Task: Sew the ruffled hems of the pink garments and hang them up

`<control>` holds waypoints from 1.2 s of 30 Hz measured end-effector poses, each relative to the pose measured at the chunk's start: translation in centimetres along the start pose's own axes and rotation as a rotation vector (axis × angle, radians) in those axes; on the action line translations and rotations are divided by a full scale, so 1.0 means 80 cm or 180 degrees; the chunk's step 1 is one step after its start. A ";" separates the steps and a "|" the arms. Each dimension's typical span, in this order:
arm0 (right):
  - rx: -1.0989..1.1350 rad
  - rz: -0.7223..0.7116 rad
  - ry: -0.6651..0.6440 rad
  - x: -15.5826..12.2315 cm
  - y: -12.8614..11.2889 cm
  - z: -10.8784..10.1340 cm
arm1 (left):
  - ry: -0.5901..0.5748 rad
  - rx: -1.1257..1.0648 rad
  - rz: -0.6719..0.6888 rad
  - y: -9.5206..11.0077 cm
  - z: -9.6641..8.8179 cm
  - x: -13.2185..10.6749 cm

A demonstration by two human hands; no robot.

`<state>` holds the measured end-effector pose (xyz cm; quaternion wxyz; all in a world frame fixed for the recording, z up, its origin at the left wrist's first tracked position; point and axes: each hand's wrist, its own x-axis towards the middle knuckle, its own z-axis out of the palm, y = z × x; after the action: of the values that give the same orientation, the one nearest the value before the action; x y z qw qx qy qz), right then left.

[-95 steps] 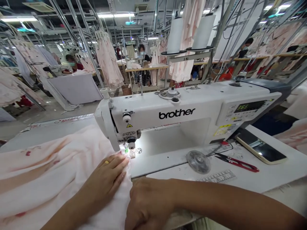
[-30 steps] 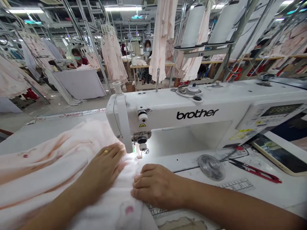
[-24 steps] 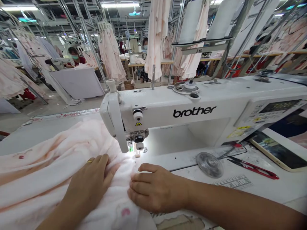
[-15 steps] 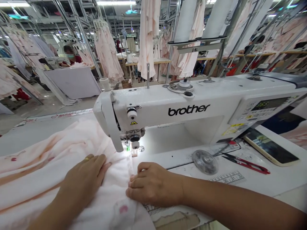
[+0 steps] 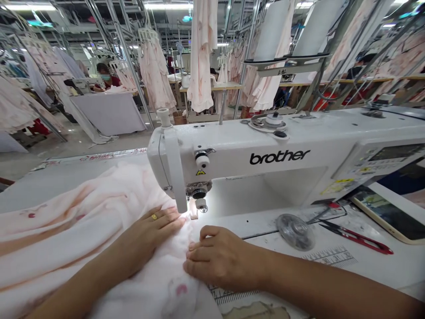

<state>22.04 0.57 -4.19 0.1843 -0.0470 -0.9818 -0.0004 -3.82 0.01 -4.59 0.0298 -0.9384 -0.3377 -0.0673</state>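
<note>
A pale pink garment [image 5: 83, 235] with small red prints lies bunched over the table's left half, its edge under the presser foot [image 5: 194, 215] of a white Brother sewing machine [image 5: 272, 155]. My left hand [image 5: 151, 232], a gold ring on one finger, lies flat on the cloth with fingers stretched toward the foot. My right hand [image 5: 219, 257] rests just in front of the foot, fingers curled and pressing down on the cloth's edge.
On the table to the right lie a clear bobbin cover disc [image 5: 295, 230], red thread snips [image 5: 357, 237] and a phone [image 5: 388, 215]. Thread cones [image 5: 275, 31] stand behind the machine. Pink garments [image 5: 201, 53] hang on racks; a person [image 5: 106, 79] sits at a far table.
My left hand slid back along the cloth, then forward again to the presser foot. My right hand moved up from the table's front edge to just before the foot.
</note>
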 end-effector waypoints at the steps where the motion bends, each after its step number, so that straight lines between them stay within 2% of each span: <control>1: -0.0013 0.0056 0.0017 0.000 0.002 0.002 | -0.0005 -0.0091 -0.0053 -0.004 0.002 0.001; 7: 0.0089 0.0357 0.0097 0.006 0.022 0.017 | -0.0112 -0.0484 -0.0435 -0.023 -0.002 0.019; 15: 0.0117 0.0652 0.0030 0.011 0.035 0.028 | -0.0136 -0.0790 -0.0604 -0.049 -0.009 0.036; 18: 0.0155 0.0689 0.0036 0.009 0.035 0.027 | -0.0144 -0.0706 -0.0644 -0.039 -0.018 0.039; 21: 0.0208 0.0686 0.0048 0.007 0.035 0.026 | -0.0113 -0.0507 -0.0940 -0.009 -0.026 0.036; 25: 0.0250 0.0634 0.0075 0.007 0.035 0.026 | 0.0098 -0.0392 -0.0938 0.024 -0.013 0.020; 27: 0.0247 0.0641 0.0035 0.009 0.036 0.026 | 0.0249 -0.0327 -0.0885 0.025 -0.001 0.014; 30: 0.0133 0.0773 -0.0098 0.015 0.038 0.027 | 0.0303 -0.0403 -0.0962 0.011 0.007 0.018; 33: 0.0009 0.0981 -0.0083 0.021 0.039 0.029 | 0.0203 -0.0609 -0.1048 -0.005 -0.003 0.030; 36: 0.0065 0.1128 0.0110 0.021 0.036 0.030 | -0.0057 -0.0821 -0.1072 -0.004 -0.022 0.035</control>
<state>19.86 3.66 -5.86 0.1987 -0.2175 -0.9547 0.0412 -2.04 1.86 -2.43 -0.1053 -0.8653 -0.4785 -0.1057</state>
